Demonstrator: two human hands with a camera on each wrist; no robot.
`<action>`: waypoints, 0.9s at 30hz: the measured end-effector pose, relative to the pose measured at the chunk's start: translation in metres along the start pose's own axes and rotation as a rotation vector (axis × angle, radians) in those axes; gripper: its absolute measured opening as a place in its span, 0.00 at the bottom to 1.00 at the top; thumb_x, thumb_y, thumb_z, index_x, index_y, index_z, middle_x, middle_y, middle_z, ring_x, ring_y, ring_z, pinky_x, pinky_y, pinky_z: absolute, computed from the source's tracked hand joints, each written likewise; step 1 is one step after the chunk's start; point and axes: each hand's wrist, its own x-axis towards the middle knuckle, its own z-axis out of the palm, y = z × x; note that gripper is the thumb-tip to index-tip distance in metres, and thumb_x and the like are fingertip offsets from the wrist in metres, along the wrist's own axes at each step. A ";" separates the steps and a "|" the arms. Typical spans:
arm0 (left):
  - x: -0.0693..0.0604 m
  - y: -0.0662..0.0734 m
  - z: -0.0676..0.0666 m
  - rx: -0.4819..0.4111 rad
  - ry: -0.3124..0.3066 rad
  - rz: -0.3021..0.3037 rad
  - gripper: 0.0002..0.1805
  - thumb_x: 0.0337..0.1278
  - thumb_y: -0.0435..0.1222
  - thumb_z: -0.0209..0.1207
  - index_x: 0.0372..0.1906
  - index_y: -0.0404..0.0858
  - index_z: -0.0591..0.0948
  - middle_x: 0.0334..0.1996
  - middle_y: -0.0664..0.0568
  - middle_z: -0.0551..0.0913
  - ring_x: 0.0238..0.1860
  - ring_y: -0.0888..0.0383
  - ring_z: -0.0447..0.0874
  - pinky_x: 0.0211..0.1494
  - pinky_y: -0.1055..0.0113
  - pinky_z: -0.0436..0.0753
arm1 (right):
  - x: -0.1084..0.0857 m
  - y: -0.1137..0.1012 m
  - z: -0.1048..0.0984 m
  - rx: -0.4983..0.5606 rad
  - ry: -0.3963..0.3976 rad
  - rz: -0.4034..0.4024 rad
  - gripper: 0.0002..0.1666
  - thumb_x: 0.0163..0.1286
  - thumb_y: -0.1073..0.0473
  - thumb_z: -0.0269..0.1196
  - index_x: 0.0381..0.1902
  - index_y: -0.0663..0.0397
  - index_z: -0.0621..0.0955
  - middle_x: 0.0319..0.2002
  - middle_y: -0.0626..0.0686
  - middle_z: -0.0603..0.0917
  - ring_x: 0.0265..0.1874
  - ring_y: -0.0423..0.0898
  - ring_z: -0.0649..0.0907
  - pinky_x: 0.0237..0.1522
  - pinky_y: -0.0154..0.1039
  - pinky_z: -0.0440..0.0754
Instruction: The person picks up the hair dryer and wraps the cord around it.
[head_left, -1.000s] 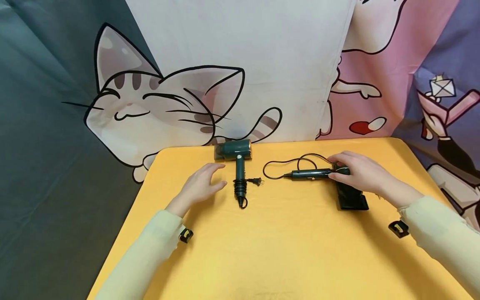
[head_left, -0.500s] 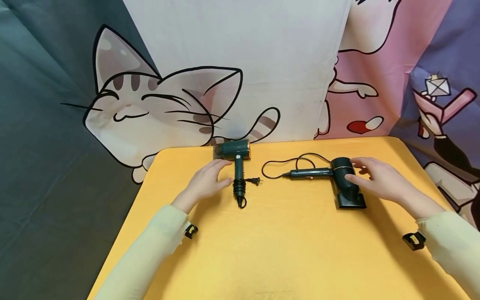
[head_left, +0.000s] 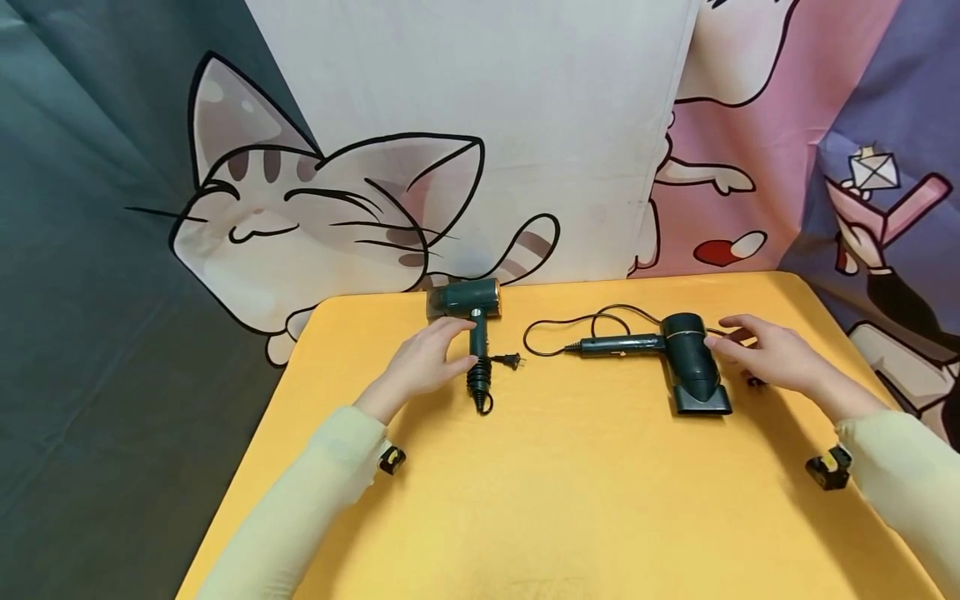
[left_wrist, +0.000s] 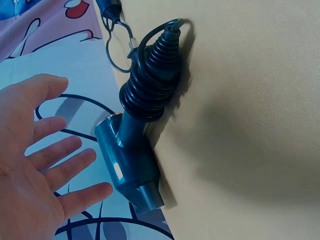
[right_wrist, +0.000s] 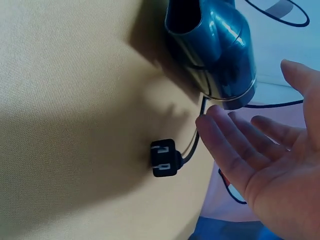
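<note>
Left grip (head_left: 427, 358): fingers spread, nothing held. Wound-cord dryer (head_left: 472, 298) is just right of it on the desk (head_left: 525, 500); handle at the fingertips in the head view (wrist view shows a gap, so no contact), barrel just beyond the fingers. Cord coil (head_left: 478, 377) wraps the handle base; its plug (head_left: 512, 361) pokes out on the side away from that grip.

Right grip (head_left: 776, 357): fingers loosely extended, holding nothing. Loose-cord dryer (head_left: 690, 358) lies just left of it; can't tell if the fingertips touch. Handle points away from that grip toward the other dryer, flat nozzle (head_left: 702, 402) on the wearer's side. Black cord (head_left: 543, 323) loops beyond the handle. Two-prong plug (right_wrist: 164, 158) sits below the right grip.
</note>
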 end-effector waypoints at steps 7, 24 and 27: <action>0.001 0.007 -0.001 0.002 0.009 0.012 0.33 0.72 0.48 0.67 0.76 0.44 0.75 0.75 0.44 0.74 0.68 0.40 0.80 0.63 0.38 0.82 | 0.012 0.000 0.000 0.064 -0.086 0.065 0.49 0.82 0.35 0.56 0.76 0.75 0.63 0.50 0.68 0.86 0.37 0.53 0.89 0.36 0.45 0.85; 0.000 0.015 0.003 0.008 0.000 0.008 0.32 0.73 0.49 0.66 0.76 0.46 0.75 0.75 0.47 0.74 0.69 0.42 0.79 0.64 0.41 0.82 | 0.047 -0.002 0.005 0.041 -0.180 0.116 0.58 0.80 0.29 0.53 0.76 0.80 0.58 0.59 0.83 0.77 0.38 0.56 0.88 0.39 0.52 0.90; 0.000 0.015 0.004 0.005 0.003 0.015 0.32 0.73 0.49 0.66 0.76 0.45 0.75 0.75 0.46 0.75 0.69 0.42 0.79 0.65 0.40 0.81 | 0.052 -0.003 0.007 0.026 -0.187 0.119 0.59 0.79 0.29 0.53 0.76 0.81 0.58 0.59 0.83 0.75 0.40 0.58 0.87 0.40 0.52 0.90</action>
